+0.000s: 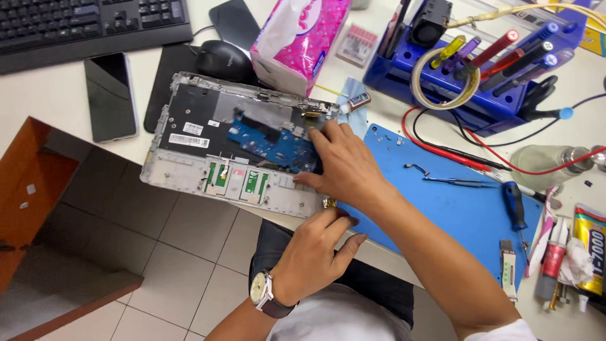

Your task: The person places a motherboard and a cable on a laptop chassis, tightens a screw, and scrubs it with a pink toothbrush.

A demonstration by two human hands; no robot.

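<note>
An opened laptop base lies upside down at the desk's front edge, half over the floor, with a blue circuit board showing inside. My right hand rests flat on its right end, fingers spread over the board's corner. My left hand, with a wristwatch, pinches something small and brass-coloured at the base's near right corner; what it is I cannot tell.
A blue work mat lies to the right with tweezers and a screwdriver. Behind stand a pink tissue pack, a mouse, a phone, a keyboard and a blue tool rack. Glue tubes lie far right.
</note>
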